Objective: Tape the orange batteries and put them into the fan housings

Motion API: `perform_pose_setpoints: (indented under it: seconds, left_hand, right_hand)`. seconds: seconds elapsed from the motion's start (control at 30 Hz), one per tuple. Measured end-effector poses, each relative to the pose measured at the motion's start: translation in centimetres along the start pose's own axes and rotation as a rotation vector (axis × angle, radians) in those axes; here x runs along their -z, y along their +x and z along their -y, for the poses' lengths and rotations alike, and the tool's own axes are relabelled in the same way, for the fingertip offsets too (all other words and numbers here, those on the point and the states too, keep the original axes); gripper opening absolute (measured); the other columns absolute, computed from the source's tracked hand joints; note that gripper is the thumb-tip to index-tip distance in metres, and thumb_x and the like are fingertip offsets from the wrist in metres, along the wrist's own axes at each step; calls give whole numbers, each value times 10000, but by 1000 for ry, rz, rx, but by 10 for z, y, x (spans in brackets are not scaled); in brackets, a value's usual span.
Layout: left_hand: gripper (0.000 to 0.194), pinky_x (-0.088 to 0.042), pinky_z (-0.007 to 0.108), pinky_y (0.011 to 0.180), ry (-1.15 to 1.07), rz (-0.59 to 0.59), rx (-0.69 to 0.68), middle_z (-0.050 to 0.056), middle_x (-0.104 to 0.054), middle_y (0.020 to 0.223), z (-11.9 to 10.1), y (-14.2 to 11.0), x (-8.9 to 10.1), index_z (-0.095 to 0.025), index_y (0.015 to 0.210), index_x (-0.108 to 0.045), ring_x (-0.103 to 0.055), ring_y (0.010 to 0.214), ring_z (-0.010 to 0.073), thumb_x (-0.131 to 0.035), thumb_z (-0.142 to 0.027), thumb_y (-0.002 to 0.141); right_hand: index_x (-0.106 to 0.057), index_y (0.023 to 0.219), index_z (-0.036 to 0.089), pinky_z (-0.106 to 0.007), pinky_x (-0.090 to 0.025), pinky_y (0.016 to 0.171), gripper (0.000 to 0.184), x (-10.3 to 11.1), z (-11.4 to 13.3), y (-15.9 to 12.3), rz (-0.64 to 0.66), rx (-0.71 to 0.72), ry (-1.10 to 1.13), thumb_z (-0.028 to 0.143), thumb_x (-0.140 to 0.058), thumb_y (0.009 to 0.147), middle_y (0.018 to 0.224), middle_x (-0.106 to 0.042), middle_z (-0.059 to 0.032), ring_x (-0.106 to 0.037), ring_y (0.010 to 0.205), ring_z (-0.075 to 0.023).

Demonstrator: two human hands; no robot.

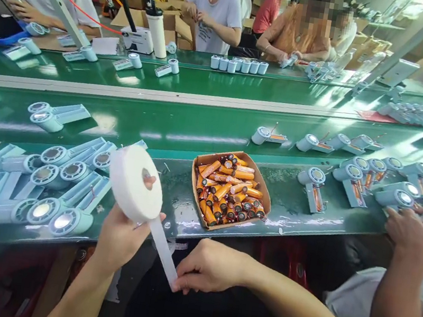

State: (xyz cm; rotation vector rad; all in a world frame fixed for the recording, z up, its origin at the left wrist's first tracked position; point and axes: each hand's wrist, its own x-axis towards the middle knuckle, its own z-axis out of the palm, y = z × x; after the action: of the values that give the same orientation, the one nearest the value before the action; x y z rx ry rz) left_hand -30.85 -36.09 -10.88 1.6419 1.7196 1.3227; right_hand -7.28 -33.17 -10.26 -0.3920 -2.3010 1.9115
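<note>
A large roll of white tape (133, 181) is held up by my left hand (118, 237), whose fingers wrap around it from below; one fingertip shows through the core hole. From the roll a strip of tape (164, 254) runs down to the right. Its free end is pinched between the thumb and fingers of my right hand (210, 271), below the bench edge. Just beyond my hands, a cardboard box (194, 198) full of orange battery cells with dark ends sits on the bench. To the left lie several pale blue fan housings (60, 174) with long handles, heaped together.
Behind the bench runs a green conveyor belt (154, 117) carrying more pale blue housings. At right, a co-worker's hands (412, 233) touch one of several open housings (313, 188). Other people sit across the line, near a white machine with a black hose (137, 39).
</note>
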Motion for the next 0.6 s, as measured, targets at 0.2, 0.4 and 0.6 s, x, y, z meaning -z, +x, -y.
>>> perform_pose_setpoints:
  seconds: [0.2,0.4,0.6]
  left_hand:
    - [631,-586,395,1110,-143,64,105,113,-644,1498,-1,-14,-7,-283,1461,-610,-623,1405,315,-763,-532,902]
    - [603,-604,408,1078,-144,205,103,128,-572,1561,-5,-24,-18,-304,1505,-590,-561,1457,325,-710,-465,937]
    - [503,-525,536,1181,-20,251,-105,97,-640,1467,-16,-18,-22,-349,1461,-610,-535,1466,341,-663,-319,962]
  right_hand:
    - [-808,1140,237,-367,-592,952,307,79,7,-64,-758,-156,-624,443,-592,1066,1098,-839,-98,-777,1021,-257]
    - [-790,1235,254,-463,-578,1050,298,130,-2,-87,-681,-545,-889,269,-693,953,1198,-818,-90,-747,1144,-312]
    - [-810,1122,233,-409,-637,900,273,132,-7,-85,-1022,-341,-537,390,-637,982,1046,-842,-67,-789,962,-267]
